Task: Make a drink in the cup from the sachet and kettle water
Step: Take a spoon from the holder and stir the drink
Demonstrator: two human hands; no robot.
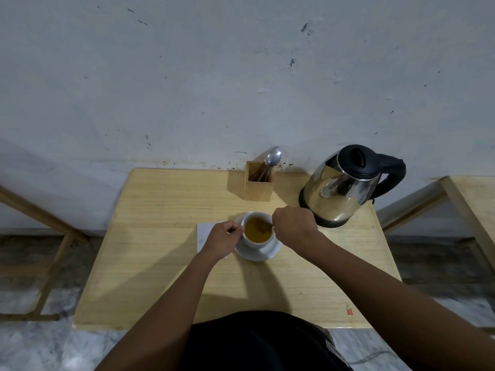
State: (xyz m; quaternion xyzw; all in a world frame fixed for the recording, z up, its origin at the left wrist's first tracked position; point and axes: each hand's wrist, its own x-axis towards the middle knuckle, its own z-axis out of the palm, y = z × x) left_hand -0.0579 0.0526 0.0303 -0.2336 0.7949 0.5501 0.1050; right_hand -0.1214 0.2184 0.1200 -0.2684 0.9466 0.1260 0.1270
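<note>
A white cup [255,243] stands on a white saucer [263,253] near the middle of the wooden table. It holds amber liquid [255,232] with dark specks floating at the top. My left hand [222,239] pinches the cup's handle on its left side. My right hand [293,222] is closed at the cup's right rim, gripping a thin stirrer [268,226] that reaches into the liquid. The steel kettle [345,186] with a black lid and handle sits on its base behind my right hand. No sachet can be made out.
A wooden holder [259,183] with a metal spoon [273,156] and sticks stands at the back by the wall. A white paper [205,232] lies under my left hand. The table [160,236] has wooden frames on both sides.
</note>
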